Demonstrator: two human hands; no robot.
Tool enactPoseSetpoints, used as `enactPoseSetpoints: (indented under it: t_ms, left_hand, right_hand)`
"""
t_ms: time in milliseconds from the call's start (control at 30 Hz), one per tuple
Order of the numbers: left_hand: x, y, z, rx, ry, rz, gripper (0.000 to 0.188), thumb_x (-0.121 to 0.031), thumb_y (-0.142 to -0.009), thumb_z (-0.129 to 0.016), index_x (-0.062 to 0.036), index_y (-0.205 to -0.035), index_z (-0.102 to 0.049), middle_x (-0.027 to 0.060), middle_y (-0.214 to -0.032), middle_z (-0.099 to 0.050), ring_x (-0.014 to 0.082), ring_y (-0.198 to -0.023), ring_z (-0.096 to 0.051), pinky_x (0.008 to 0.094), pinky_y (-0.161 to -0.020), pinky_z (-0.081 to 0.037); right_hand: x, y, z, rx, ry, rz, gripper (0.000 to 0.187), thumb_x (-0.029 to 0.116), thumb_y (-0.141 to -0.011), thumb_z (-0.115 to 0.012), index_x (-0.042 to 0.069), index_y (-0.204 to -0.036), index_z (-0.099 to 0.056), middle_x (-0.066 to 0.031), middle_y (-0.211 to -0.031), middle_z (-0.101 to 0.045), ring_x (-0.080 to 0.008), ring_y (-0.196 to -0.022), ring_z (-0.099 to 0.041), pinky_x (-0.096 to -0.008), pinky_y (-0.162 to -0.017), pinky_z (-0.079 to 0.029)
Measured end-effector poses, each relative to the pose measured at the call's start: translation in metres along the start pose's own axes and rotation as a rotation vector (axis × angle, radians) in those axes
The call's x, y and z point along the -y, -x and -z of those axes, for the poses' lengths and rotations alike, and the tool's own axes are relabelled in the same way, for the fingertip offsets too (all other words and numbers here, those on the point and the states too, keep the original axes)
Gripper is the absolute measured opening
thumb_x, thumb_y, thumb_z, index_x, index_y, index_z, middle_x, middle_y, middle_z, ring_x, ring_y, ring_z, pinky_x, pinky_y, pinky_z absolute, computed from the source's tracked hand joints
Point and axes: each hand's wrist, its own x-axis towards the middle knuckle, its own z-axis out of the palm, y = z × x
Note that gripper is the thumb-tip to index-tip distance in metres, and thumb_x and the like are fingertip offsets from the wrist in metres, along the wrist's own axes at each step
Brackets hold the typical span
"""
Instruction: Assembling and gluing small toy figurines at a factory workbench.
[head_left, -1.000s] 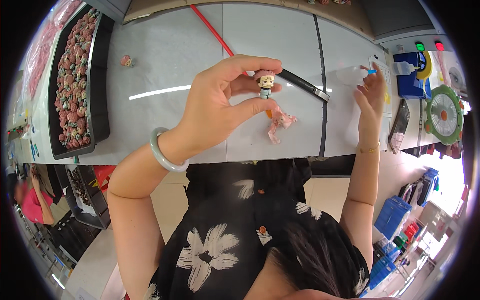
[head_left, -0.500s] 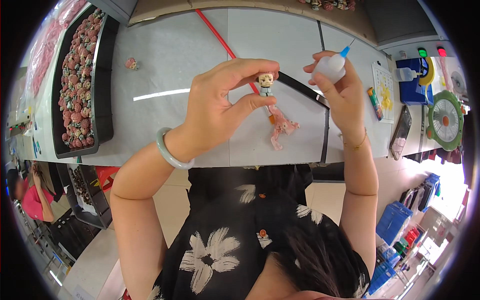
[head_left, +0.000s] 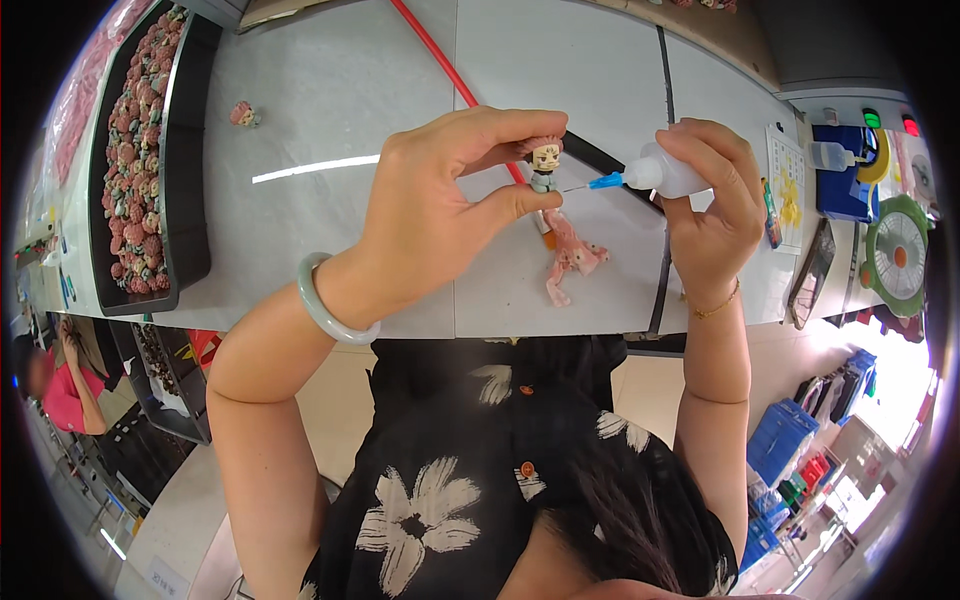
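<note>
At left, tray (head_left: 193, 170) (figurines (head_left: 142, 150) inside), bottle (head_left: 657, 172) in right hand (head_left: 715, 215)

Left fingers (head_left: 520, 203) pinch a figurine (head_left: 545, 158), needle (head_left: 575, 188) perhaps touching.

Pale floor (head_left: 650, 388), bright window (head_left: 908, 382)

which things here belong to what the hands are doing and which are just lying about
Seemingly in use:
small figure, in the left hand
blue-tipped bottle, in the right hand
black tray of similar figures, probably

Seemingly just lying about:
red rod
dark flat slab
green fan
</note>
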Motion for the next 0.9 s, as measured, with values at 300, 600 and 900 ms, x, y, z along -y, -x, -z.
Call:
enactPoseSetpoints:
  t_ms: [300,600,900]
  left_hand:
    - [0.006,0.002,-0.002,0.03,-0.028,-0.011,0.041,0.007,-0.067,-0.067,0.004,-0.106,-0.055,0.0131,-0.101,-0.059,0.0214,-0.094,-0.06,0.0306,-0.086,-0.047]
    - [0.008,0.003,-0.003,0.038,-0.034,0.003,0.041,0.007,-0.066,-0.068,0.0038,-0.104,-0.056,0.013,-0.1,-0.059,0.0212,-0.093,-0.06,0.0306,-0.086,-0.048]
    - [0.014,0.004,-0.003,0.041,-0.035,-0.01,0.041,0.006,-0.065,-0.069,0.003,-0.104,-0.057,0.0122,-0.098,-0.06,0.0207,-0.092,-0.06,0.0303,-0.086,-0.048]
  right_hand:
    - [-0.006,0.006,-0.002,-0.065,0.095,0.105,0.044,-0.007,-0.045,-0.053,0.011,-0.083,-0.067,-0.0032,-0.083,-0.06,-0.0188,-0.079,-0.056,-0.0273,-0.069,-0.039]
    - [-0.008,0.007,-0.004,-0.083,0.138,0.145,0.042,-0.006,-0.046,-0.052,0.012,-0.081,-0.068,-0.0022,-0.082,-0.061,-0.0179,-0.079,-0.056,-0.0268,-0.069,-0.037]
    - [-0.008,0.008,-0.007,-0.077,0.161,0.163,0.038,-0.004,-0.047,-0.056,0.012,-0.08,-0.068,-0.0015,-0.081,-0.061,-0.0176,-0.077,-0.056,-0.0264,-0.067,-0.039]
